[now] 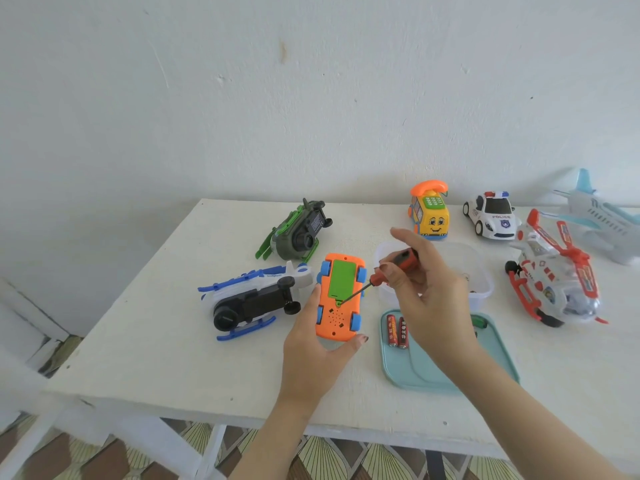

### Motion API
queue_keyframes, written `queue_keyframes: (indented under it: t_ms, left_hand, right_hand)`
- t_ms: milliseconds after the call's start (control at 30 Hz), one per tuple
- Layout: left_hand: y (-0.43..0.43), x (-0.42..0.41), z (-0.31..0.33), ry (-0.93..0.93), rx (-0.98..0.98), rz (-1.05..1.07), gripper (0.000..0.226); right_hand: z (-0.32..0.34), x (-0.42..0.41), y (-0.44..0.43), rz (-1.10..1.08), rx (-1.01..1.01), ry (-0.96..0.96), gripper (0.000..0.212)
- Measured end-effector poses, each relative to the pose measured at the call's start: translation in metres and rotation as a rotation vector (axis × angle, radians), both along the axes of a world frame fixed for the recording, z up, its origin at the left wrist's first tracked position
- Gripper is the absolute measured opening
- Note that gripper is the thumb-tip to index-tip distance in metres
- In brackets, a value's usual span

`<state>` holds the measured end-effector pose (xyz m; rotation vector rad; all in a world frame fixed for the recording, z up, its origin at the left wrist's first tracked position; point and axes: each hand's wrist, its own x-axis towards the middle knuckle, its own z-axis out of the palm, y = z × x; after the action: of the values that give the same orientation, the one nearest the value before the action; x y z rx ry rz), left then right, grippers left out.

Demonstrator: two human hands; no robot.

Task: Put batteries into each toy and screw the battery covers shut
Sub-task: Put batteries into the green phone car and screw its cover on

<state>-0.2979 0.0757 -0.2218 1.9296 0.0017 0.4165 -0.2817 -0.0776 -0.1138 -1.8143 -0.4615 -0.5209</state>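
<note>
An orange toy car [337, 317] with blue wheels lies upside down, its green battery cover [342, 278] facing up. My left hand [315, 344] holds the car from below and at its near end. My right hand [429, 289] grips a red-handled screwdriver [384, 271], whose tip rests on the screw tab at the cover's near edge. Two red batteries [397, 330] lie on a teal lid [433, 368] just right of the car.
A blue-white helicopter [252, 299] and a green helicopter [298, 230] lie on their sides at left. A yellow phone car [431, 216], police car [491, 216], red-white helicopter [554, 275] and pale blue plane [602, 220] stand at the back right. A clear tub [481, 271] sits behind my right hand.
</note>
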Motion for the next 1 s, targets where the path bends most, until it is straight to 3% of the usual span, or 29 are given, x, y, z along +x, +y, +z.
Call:
queue_keyframes:
  t_ms: [433,800,1000]
  left_hand:
    - [0.0014,0.0,-0.0031,-0.011,0.065,-0.009,0.098]
    - [0.0022,0.0026,-0.0052,-0.013,0.093,0.006,0.096]
    - [0.0013,-0.0001,-0.0042,-0.022,0.106,0.012,0.098]
  right_hand:
    - [-0.0061,0.0027,0.0043,0.026,-0.136,-0.145,0.037]
    - [-0.0073,0.002,0.0036,0.045,-0.143,-0.144,0.037]
    - [-0.0052,0.0001,0.0062,0.047,-0.278,-0.218,0.043]
